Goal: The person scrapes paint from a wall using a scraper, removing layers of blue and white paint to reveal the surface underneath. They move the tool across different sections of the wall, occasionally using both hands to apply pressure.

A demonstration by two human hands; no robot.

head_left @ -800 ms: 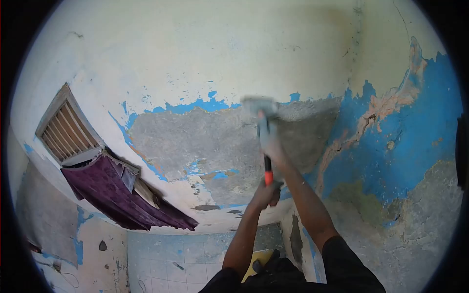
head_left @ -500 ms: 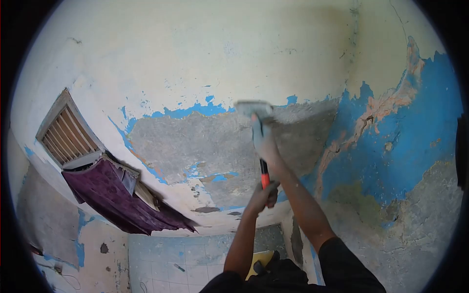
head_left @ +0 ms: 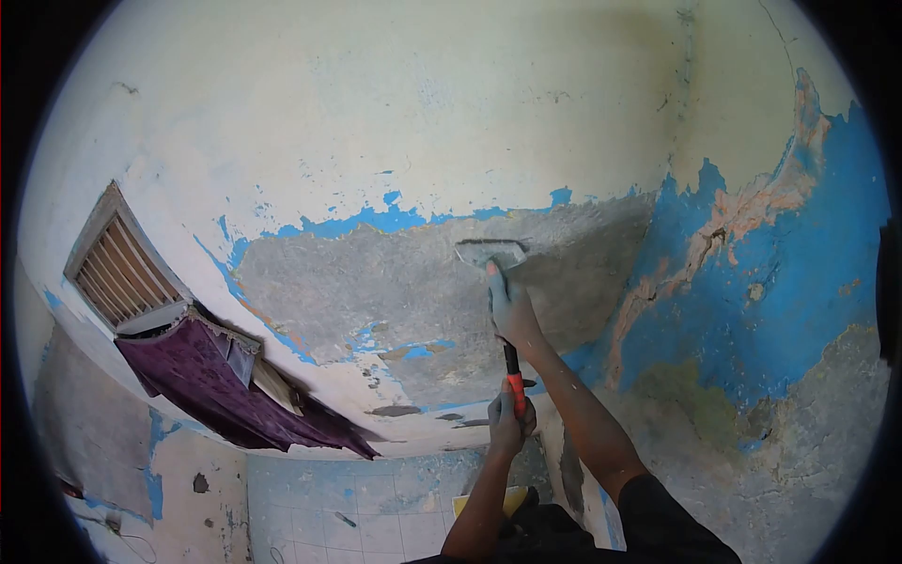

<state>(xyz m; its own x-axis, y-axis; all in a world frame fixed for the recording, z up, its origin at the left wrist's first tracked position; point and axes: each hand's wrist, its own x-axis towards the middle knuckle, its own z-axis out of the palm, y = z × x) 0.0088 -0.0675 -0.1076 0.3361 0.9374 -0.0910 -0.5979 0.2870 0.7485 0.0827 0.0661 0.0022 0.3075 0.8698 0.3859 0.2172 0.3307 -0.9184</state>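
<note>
A long-handled scraper (head_left: 490, 252) has its wide, pale blade against the grey bare patch of the wall (head_left: 395, 273), just below the ragged blue paint edge. My right hand (head_left: 512, 305) grips its shaft close behind the blade, with a finger stretched towards the blade. Lower down, my left hand (head_left: 508, 426) is wrapped round the red and black handle (head_left: 516, 387). Flaking blue paint (head_left: 752, 310) and a cracked pinkish strip lie to the right of the blade.
A slatted window (head_left: 127, 268) is on the left, with a purple curtain (head_left: 211, 381) hanging below it. Pale tiles (head_left: 376, 512) cover the floor, where a small object (head_left: 346, 519) lies. Something yellow (head_left: 512, 501) is near my body.
The scraper blade has moved down from the blue paint edge onto the grey patch. Both my hands have moved down with it, still on the tool. The view has shifted slightly.
</note>
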